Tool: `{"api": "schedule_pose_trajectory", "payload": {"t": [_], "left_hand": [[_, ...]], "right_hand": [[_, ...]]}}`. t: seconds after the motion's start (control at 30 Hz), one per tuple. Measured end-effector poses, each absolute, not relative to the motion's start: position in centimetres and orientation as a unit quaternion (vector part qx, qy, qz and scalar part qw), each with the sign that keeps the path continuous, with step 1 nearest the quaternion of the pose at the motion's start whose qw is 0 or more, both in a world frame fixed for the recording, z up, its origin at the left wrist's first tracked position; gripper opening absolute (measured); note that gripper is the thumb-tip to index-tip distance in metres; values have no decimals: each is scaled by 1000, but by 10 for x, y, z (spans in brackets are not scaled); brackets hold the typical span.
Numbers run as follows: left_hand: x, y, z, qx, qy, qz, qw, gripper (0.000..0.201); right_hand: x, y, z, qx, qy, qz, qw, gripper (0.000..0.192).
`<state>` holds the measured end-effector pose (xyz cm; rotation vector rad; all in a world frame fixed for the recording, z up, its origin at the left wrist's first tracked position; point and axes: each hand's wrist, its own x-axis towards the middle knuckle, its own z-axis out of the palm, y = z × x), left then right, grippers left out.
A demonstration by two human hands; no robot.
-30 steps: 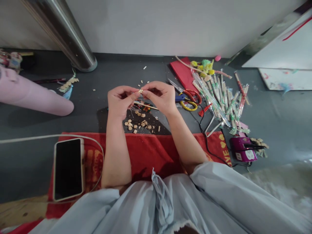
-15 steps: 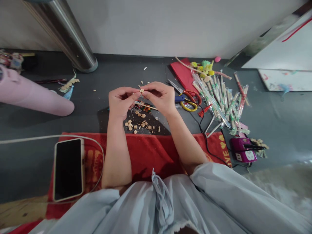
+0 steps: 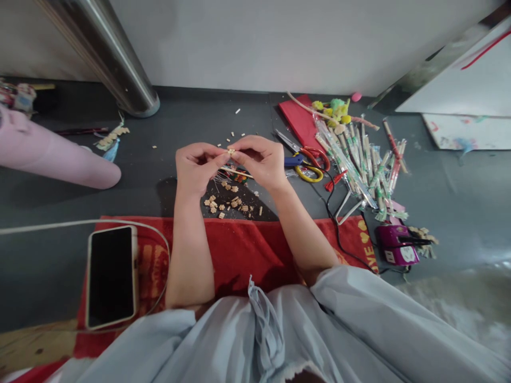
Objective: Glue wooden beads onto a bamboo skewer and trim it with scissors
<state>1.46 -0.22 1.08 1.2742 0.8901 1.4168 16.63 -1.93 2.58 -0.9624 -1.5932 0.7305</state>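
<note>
Head view: a small pale piece [image 3: 231, 152] is pinched between the fingertips of the left hand [image 3: 197, 166] and the right hand [image 3: 261, 160], above the floor beyond the far edge of the red towel [image 3: 247, 250]. On each hand, thumb and finger are narrowed upon it. Pale bits [image 3: 236, 202] are scattered just past the towel's far edge. Wrapped sticks [image 3: 364, 159] are heaped beyond its far right corner, a phone [image 3: 112, 276] is laid on its left end, and a purple box [image 3: 393, 234] is placed just beside its right end.
</note>
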Motion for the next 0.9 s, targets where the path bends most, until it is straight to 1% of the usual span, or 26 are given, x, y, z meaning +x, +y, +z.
{"api": "schedule_pose_trajectory", "payload": {"t": [0.13, 0.33, 0.47, 0.73, 0.9], "left_hand": [[18, -3, 11, 522, 351, 605, 488, 25], [18, -4, 13, 519, 372, 595, 488, 27], [16, -4, 12, 527, 377, 588, 484, 24], [16, -4, 12, 530, 369, 598, 475, 18], [16, -5, 14, 531, 370, 598, 474, 16]], "right_hand": [[167, -18, 25, -404, -669, 292, 552, 29], [168, -18, 26, -426, -639, 320, 554, 37], [169, -19, 29, -420, -649, 308, 554, 33], [169, -19, 30, -401, -674, 268, 560, 17], [170, -19, 29, -416, -678, 261, 547, 18]]}}
